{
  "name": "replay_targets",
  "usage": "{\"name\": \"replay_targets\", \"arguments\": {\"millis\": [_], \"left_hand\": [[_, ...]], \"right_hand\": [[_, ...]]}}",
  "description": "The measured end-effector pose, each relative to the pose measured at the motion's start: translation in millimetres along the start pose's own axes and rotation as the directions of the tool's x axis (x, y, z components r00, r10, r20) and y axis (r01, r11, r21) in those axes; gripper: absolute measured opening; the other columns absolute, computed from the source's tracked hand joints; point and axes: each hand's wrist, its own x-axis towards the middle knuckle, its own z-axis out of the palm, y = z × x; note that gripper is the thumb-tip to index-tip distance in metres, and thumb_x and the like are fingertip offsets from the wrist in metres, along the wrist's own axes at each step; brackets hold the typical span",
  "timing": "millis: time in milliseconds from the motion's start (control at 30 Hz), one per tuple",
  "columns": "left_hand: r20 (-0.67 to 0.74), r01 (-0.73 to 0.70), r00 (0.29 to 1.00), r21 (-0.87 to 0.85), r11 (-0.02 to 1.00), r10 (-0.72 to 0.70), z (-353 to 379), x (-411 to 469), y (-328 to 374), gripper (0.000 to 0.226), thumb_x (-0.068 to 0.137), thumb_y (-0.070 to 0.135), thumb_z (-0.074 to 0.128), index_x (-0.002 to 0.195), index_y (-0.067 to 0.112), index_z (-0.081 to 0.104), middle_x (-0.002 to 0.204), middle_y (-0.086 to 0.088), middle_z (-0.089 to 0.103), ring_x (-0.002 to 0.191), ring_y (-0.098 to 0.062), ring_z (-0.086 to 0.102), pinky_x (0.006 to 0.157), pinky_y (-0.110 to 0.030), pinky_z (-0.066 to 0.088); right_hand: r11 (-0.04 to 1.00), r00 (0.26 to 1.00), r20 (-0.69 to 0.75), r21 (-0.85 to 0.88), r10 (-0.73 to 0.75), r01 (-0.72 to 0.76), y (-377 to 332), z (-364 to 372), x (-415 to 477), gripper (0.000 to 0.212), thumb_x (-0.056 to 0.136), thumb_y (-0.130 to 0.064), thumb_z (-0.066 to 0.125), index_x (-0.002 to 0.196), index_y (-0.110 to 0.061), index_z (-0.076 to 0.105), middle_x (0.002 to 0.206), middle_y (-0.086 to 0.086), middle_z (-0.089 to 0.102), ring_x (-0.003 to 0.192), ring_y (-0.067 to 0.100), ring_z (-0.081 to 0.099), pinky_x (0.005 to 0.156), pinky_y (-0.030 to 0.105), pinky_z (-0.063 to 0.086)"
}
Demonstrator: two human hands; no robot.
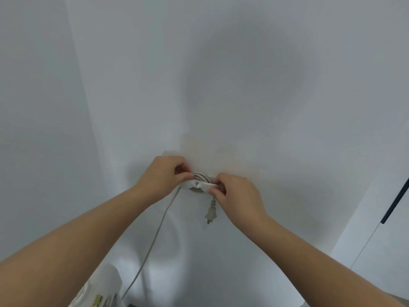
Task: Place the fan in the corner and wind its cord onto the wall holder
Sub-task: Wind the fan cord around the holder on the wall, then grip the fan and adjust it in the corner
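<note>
Both hands are up at the round holder (199,182) on the wall. The left hand (164,173) pinches one end of its white bar and the right hand (235,189) pinches the other. The cord (155,235) hangs down on the left and the plug (211,214) dangles below. To do this well, keep the cord tight. The fan is not in sight.

a pale wall (243,63) is seen; a dark strip (396,200) is set at its right edge.
</note>
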Motion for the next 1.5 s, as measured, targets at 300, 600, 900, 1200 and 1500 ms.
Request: {"name": "replay_targets", "arguments": {"millis": [300,600,900,1200,1500], "left_hand": [[-0.053,0.055,0.997,0.044,0.998,-0.053,8,-21,-14,0.025,0.079,0.035,0.075,0.091,0.018,0.062,0.083,0.006,0.064,0.077,-0.008,0.062,0.069,-0.022,0.048],[-0.031,0.283,0.959,-0.005,0.959,-0.283,4,-9,-9,0.023,0.074,0.034,0.079,0.069,0.015,0.066,0.060,0.001,0.071,0.061,-0.015,0.069,0.067,-0.038,0.058],[0.011,0.290,0.956,0.082,0.954,-0.292,4,-23,3,0.033,0.085,0.041,0.066,0.068,0.012,0.063,0.058,0.002,0.071,0.051,-0.011,0.068,0.056,-0.026,0.053],[0.093,0.162,0.960,0.581,0.798,-0.263,-21,-58,16,0.024,0.096,0.029,0.045,0.094,0.016,0.065,0.097,-0.005,0.070,0.089,-0.026,0.065,0.074,-0.031,0.049],[0.373,0.515,0.372,0.679,0.523,-0.850,-79,-141,-20,0.098,0.078,0.069,0.054,0.151,0.018,0.014,0.154,-0.013,0.029,0.124,-0.036,0.050,0.094,-0.044,0.049]], "right_hand": [[0.999,0.999,0.044,-0.045,-0.021,0.023,13,4,-11,0.028,0.090,-0.049,0.055,0.099,-0.023,0.052,0.084,-0.008,0.062,0.080,0.019,0.058,0.064,0.032,0.042],[0.995,0.994,0.095,-0.082,0.063,-0.055,10,7,9,0.035,0.094,-0.046,0.047,0.081,-0.016,0.059,0.079,0.004,0.070,0.071,0.026,0.065,0.069,0.038,0.052],[0.986,0.992,0.111,-0.164,0.059,-0.040,1,5,4,0.033,0.098,-0.041,0.044,0.090,-0.016,0.063,0.086,0.005,0.071,0.082,0.027,0.063,0.060,0.031,0.037],[0.983,0.974,0.217,-0.184,0.059,-0.019,-5,-2,-18,0.025,0.096,-0.033,0.047,0.080,-0.019,0.059,0.086,0.006,0.067,0.079,0.027,0.058,0.061,0.030,0.036],[0.997,0.899,0.433,-0.055,0.070,-0.051,-34,10,-52,0.031,0.094,-0.039,0.050,0.088,-0.011,0.063,0.093,0.008,0.065,0.087,0.027,0.060,0.066,0.031,0.043]]}}
